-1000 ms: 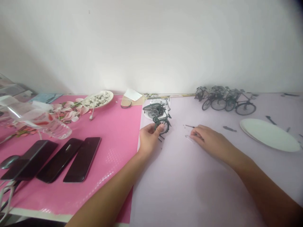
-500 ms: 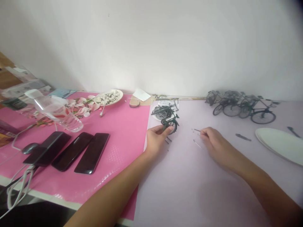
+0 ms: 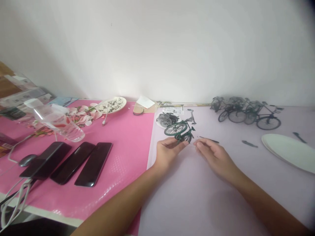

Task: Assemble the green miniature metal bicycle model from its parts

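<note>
A dark green miniature bicycle (image 3: 187, 126) is held by its near wheel between the thumb and fingers of my left hand (image 3: 168, 150). Its other wheel and silvery handlebar point away from me. Close to the right of that wheel is my right hand (image 3: 214, 152), fingertips pinched together; whatever they hold is too small to make out. A thin dark stick-like part (image 3: 209, 140) lies on the table just behind my right fingers. Behind the bicycle, a small white dish (image 3: 158, 124) holds several grey wheels and dark parts.
Several miniature bicycles (image 3: 268, 122) stand by the wall at the right. A pale oval plate (image 3: 287, 149) and a dark flat piece (image 3: 249, 144) lie nearer. On the pink mat (image 3: 130, 144) are dark phones (image 3: 94, 164), a clear plastic bottle (image 3: 71, 129) and a bowl (image 3: 112, 105).
My right hand has moved left, up to the bicycle. The bicycle has been turned and raised in my left hand, so its frame and handlebar show more clearly.
</note>
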A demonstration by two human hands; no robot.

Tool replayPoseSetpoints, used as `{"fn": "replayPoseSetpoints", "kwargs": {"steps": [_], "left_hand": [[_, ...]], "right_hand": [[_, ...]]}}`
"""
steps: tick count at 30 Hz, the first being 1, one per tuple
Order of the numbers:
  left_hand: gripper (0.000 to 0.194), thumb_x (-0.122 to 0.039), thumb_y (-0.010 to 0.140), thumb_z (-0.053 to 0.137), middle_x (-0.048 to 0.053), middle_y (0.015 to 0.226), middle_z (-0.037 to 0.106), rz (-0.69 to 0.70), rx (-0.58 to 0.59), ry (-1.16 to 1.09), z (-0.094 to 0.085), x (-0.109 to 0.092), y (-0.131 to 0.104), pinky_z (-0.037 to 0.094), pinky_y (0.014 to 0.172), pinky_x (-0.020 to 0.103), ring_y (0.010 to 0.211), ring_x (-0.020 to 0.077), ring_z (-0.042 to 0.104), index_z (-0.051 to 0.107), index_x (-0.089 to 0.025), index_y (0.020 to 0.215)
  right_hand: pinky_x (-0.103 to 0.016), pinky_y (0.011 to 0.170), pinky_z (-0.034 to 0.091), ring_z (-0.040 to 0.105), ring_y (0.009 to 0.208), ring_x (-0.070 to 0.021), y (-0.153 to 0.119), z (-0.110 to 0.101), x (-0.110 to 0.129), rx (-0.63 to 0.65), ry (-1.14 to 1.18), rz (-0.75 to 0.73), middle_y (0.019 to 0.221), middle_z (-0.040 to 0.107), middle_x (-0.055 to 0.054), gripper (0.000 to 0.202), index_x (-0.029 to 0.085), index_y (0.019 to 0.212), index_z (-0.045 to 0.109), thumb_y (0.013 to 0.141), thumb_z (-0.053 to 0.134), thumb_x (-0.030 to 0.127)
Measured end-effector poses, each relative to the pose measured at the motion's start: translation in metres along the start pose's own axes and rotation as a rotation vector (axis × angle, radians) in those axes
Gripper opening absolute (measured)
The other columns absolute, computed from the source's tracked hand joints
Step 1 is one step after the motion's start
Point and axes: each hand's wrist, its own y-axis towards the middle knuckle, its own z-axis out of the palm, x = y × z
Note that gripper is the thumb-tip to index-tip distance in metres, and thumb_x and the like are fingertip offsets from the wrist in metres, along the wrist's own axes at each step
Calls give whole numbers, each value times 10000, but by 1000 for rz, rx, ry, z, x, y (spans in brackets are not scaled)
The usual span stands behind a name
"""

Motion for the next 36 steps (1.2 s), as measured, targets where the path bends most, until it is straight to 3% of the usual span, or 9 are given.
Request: {"fn": "replayPoseSetpoints", "kwargs": {"steps": [6, 12, 23, 30, 36], "left_hand": [[372, -396, 762, 875, -10, 641, 575, 42, 8, 72, 0, 3, 0, 375, 622, 272, 638, 114, 449, 655, -155, 583], [414, -414, 743, 883, -31, 598, 454, 10, 29, 77, 1, 2, 0, 306, 587, 268, 624, 103, 371, 607, -154, 576], [433, -430, 712, 901, -17, 607, 550, -6, 22, 59, 2, 2, -1, 385, 624, 282, 634, 124, 473, 605, -162, 545], [296, -439, 747, 881, 47, 779, 740, -24, 96, 44, 2, -1, -3, 491, 706, 306, 755, 191, 642, 792, -157, 747], [299, -439, 793, 846, 52, 790, 744, 1, 133, 89, 1, 0, -3, 488, 720, 305, 763, 187, 636, 785, -150, 747]], "right_hand": [[-302, 665, 486, 609, 751, -186, -4, 7, 5, -9, 140, 76, 901, 694, -75, 477, 192, 994, 699, 904, 642, 657], [-300, 611, 455, 542, 637, -152, -5, 9, 9, -15, 182, 110, 813, 678, -51, 477, 196, 955, 701, 879, 666, 666], [-306, 663, 469, 555, 675, -152, -5, 10, 7, -11, 236, 101, 840, 681, -50, 392, 190, 924, 684, 927, 659, 581], [-321, 692, 488, 591, 731, -173, -4, 10, 5, 21, 284, 126, 850, 689, -56, 411, 188, 921, 716, 899, 691, 598], [-299, 588, 451, 598, 716, -171, -4, 8, 2, 54, 404, 217, 864, 697, -72, 435, 181, 930, 753, 840, 757, 607]]}}
